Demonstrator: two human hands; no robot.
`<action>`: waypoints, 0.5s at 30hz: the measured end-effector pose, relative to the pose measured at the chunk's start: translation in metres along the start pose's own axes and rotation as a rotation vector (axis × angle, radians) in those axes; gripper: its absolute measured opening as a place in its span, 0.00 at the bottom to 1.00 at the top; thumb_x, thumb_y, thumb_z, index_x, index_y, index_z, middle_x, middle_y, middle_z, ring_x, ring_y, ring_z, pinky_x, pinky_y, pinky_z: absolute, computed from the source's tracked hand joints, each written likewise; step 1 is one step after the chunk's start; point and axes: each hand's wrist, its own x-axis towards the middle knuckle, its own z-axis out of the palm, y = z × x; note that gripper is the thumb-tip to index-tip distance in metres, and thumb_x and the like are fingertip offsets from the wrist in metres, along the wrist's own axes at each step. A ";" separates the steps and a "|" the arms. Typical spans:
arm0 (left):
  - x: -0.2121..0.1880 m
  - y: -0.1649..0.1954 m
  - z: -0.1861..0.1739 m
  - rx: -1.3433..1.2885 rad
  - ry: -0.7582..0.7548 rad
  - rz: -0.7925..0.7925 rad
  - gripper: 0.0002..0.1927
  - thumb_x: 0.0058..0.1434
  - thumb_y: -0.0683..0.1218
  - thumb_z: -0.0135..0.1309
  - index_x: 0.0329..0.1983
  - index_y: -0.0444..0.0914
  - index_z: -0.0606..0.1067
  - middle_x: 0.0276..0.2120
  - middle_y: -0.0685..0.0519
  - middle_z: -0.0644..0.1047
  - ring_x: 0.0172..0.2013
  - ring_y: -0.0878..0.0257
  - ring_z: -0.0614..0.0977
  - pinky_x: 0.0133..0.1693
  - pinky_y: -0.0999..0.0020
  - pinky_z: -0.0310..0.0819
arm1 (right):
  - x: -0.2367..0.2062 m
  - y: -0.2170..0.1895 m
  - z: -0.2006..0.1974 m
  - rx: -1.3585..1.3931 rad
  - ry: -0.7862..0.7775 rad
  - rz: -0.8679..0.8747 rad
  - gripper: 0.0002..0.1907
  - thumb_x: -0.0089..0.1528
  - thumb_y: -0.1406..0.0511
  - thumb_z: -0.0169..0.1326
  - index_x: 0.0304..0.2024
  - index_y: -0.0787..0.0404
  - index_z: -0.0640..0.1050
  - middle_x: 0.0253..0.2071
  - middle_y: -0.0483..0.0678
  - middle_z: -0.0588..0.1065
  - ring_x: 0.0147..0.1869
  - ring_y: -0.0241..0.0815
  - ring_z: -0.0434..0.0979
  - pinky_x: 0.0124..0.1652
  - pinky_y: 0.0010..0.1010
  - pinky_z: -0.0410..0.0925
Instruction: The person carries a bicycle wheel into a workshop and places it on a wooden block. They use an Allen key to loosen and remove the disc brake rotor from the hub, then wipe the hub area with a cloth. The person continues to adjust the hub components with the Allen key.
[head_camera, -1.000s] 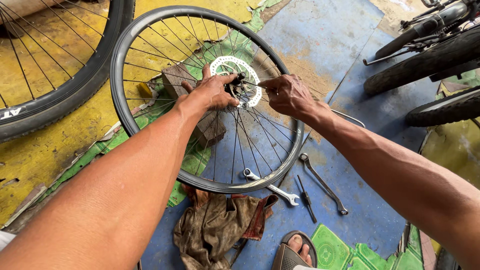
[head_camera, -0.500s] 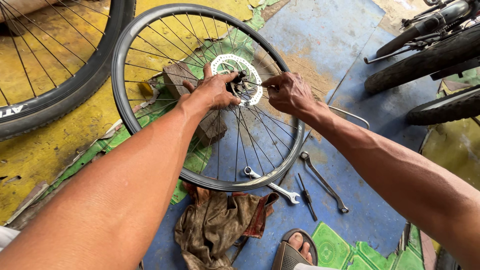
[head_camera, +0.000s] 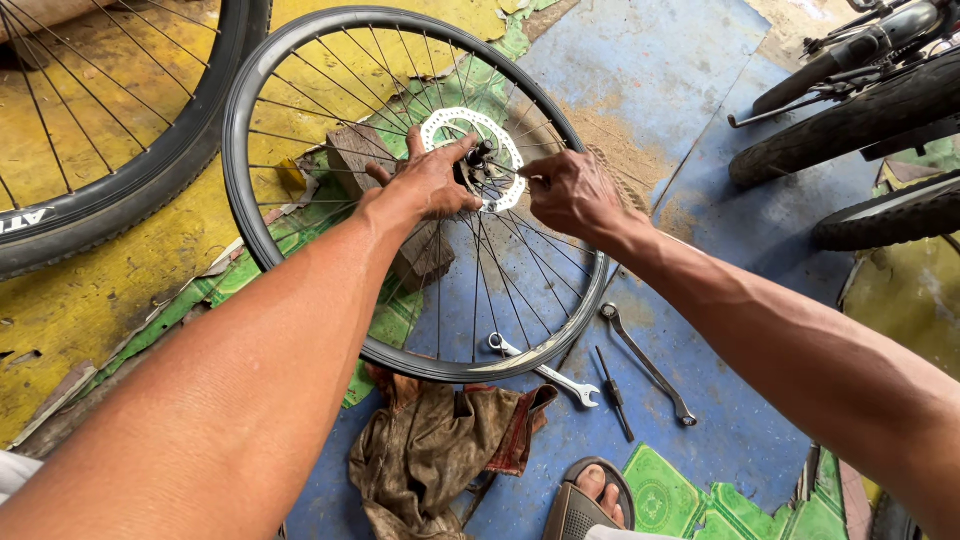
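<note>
In the head view, a black-rimmed spoked bicycle wheel without a tyre (head_camera: 300, 250) is seen lying flat on the painted blue, yellow and green floor (head_camera: 700, 90), propped over a brown wooden block (head_camera: 352, 152). At its centre sits a silver perforated brake disc (head_camera: 445, 125) around the dark hub axle (head_camera: 480, 158).

The left hand (head_camera: 425, 183) is laid on the disc and hub, its fingers (head_camera: 452, 152) spread and pressed down rather than closed round anything. The right hand (head_camera: 572, 192) is held just right of the hub, its fingers (head_camera: 540, 172) pinched on a small part at the axle; what that part is cannot be told.

The wheel is judged light but wide and springy: the rim is stiff, the thin spokes easily bent, the disc thin-edged and probably greasy. It is best taken at the rim or steadied at the hub, not by the spokes.

Below the wheel, nearer the person, lie a dirty brown rag (head_camera: 440, 455), a silver open-ended spanner (head_camera: 545, 370), a thin dark driver (head_camera: 614, 392) and a long grey ring spanner (head_camera: 648, 365). Left of the wheel another tyred wheel (head_camera: 130, 190) is seen.
</note>
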 end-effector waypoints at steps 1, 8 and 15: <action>-0.001 0.000 0.000 -0.005 -0.011 -0.024 0.52 0.46 0.60 0.71 0.74 0.62 0.60 0.76 0.37 0.32 0.74 0.37 0.43 0.70 0.38 0.27 | -0.002 -0.001 0.000 -0.008 -0.027 0.039 0.19 0.60 0.68 0.46 0.48 0.50 0.84 0.30 0.45 0.82 0.15 0.32 0.57 0.15 0.30 0.55; 0.008 0.000 -0.001 -0.080 0.009 0.105 0.50 0.43 0.55 0.74 0.71 0.58 0.64 0.76 0.38 0.42 0.75 0.37 0.45 0.74 0.52 0.45 | -0.001 0.000 -0.003 0.034 0.060 -0.029 0.19 0.58 0.69 0.48 0.47 0.52 0.85 0.26 0.46 0.80 0.14 0.31 0.58 0.15 0.29 0.56; -0.002 0.007 0.000 -0.090 -0.021 -0.106 0.47 0.47 0.56 0.71 0.71 0.63 0.64 0.76 0.39 0.40 0.76 0.42 0.35 0.67 0.24 0.25 | 0.000 0.008 0.004 -0.002 0.043 -0.117 0.20 0.57 0.70 0.46 0.45 0.54 0.85 0.23 0.46 0.80 0.13 0.32 0.57 0.14 0.29 0.55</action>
